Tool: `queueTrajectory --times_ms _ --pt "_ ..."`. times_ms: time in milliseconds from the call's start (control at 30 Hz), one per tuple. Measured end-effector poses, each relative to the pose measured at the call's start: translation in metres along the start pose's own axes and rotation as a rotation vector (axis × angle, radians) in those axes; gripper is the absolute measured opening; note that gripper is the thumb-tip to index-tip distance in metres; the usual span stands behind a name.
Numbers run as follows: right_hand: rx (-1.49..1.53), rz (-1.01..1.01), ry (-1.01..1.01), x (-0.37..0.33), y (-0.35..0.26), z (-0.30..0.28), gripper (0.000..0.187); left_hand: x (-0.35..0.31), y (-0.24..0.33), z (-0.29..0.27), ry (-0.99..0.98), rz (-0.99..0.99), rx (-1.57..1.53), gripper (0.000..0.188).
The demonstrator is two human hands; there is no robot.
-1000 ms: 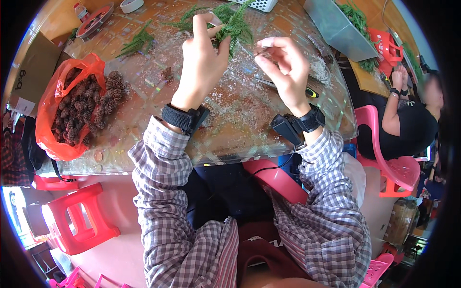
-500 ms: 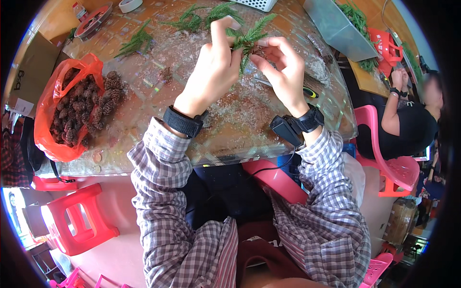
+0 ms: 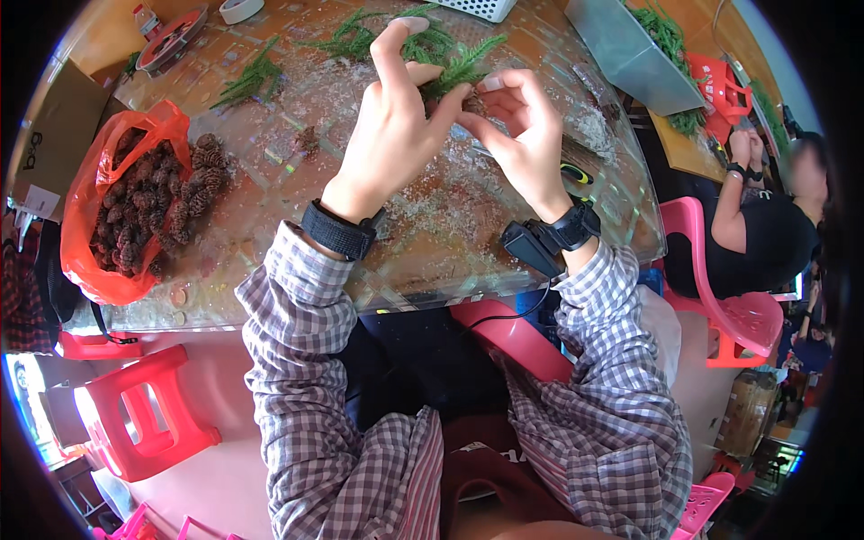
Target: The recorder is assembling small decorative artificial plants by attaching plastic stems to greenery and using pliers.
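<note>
Over the far middle of the table, my left hand point(image 3: 389, 135) is closed on a green artificial pine sprig point(image 3: 463, 67), its index finger raised and bent. Close beside it my right hand point(image 3: 531, 144) pinches a small brown pine cone point(image 3: 474, 103) at the base of the sprig. The fingers of both hands nearly meet there and hide most of the join. A cutter with a black and yellow handle point(image 3: 578, 174) lies on the table by my right wrist. More green sprigs point(image 3: 346, 40) lie behind my left hand.
Pine cones point(image 3: 135, 211) fill an open red plastic bag point(image 3: 83, 229) on the left of the glass-topped table point(image 3: 432, 261). White flakes litter the tabletop. A grey bin point(image 3: 630, 54) of greenery stands far right. Beyond it another person point(image 3: 765, 216) sits by a pink chair point(image 3: 697, 243).
The sprig has turned and tipped between my fingers, so the brown cone shows more. My left hand has shifted slightly left, and its thumb now reaches across the sprig's base.
</note>
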State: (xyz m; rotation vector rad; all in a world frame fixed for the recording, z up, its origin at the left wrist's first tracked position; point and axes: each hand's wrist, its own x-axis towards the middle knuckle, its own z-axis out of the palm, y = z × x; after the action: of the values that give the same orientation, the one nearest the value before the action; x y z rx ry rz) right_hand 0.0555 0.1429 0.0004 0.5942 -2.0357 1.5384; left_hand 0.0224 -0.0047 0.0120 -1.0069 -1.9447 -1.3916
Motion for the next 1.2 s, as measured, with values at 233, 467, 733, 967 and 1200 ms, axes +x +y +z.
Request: queueTrajectory --times_ms 233,467,733,967,1200 --pt "-0.185 -0.025 -0.073 0.005 -0.007 -0.007 0.017 -0.002 -0.005 -0.001 0.015 0.002 0.205 0.062" --pt "-0.374 -0.197 0.053 0.013 -0.002 -0.024 0.016 -0.003 -0.011 0.004 -0.004 0.199 0.289 0.059" --pt "-0.129 -0.094 -0.073 0.013 0.014 -0.021 0.019 -0.005 -0.011 0.007 -0.071 0.257 0.276 0.055" --pt "0.107 0.097 -0.068 0.009 0.014 -0.023 0.015 -0.006 -0.007 0.009 -0.093 0.225 0.235 0.052" --pt "0.099 0.155 0.075 0.006 0.013 -0.018 0.014 -0.005 0.003 0.006 -0.189 0.349 0.491 0.042"
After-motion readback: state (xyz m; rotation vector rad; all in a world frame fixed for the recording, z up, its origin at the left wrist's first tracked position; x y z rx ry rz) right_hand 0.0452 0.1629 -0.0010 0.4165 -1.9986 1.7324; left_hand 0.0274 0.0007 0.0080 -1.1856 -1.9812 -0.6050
